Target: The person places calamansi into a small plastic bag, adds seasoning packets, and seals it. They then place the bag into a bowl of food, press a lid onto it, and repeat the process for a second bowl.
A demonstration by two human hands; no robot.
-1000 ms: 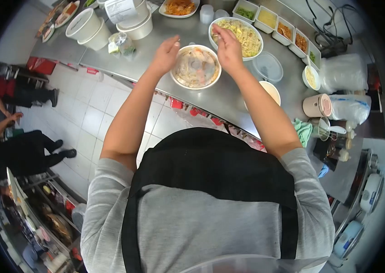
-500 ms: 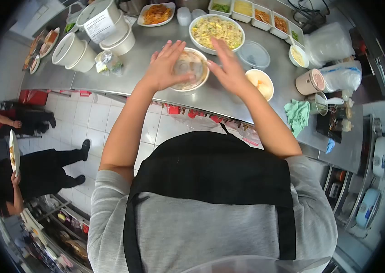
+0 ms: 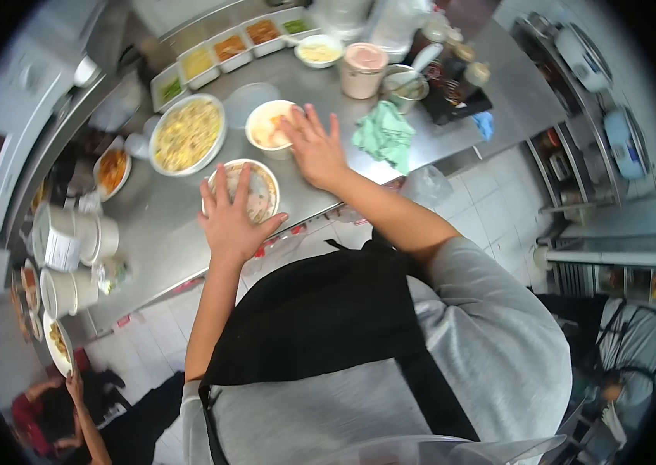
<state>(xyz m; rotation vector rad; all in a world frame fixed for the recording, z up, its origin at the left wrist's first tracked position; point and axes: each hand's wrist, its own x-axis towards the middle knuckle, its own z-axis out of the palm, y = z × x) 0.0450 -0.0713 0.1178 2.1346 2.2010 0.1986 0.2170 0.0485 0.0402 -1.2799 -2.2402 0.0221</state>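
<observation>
My left hand (image 3: 233, 221) lies with fingers spread over a round white takeaway bowl (image 3: 266, 203) that has a clear lid on it. Brownish contents show faintly through the lid. Fingers outstretched, my right hand (image 3: 317, 151) is at the right rim of a smaller white tub (image 3: 260, 128) with pale, orange-tinged food inside. A loose clear lid (image 3: 244, 101) lies flat behind that tub. To the left is a large white bowl of fried rice (image 3: 185, 136).
Small trays of toppings (image 3: 230, 48) line the back. A pink-filled container (image 3: 364, 71), a green cloth (image 3: 384, 138) and sauce bottles (image 3: 464, 74) stand right. Stacked white tubs (image 3: 64, 288) are far left. A person's hand (image 3: 74, 385) holds a plate (image 3: 57, 346) lower left.
The view has turned toward the right. My right hand has moved from beside the lidded bowl to the smaller tub, while my left hand stays over the lidded bowl.
</observation>
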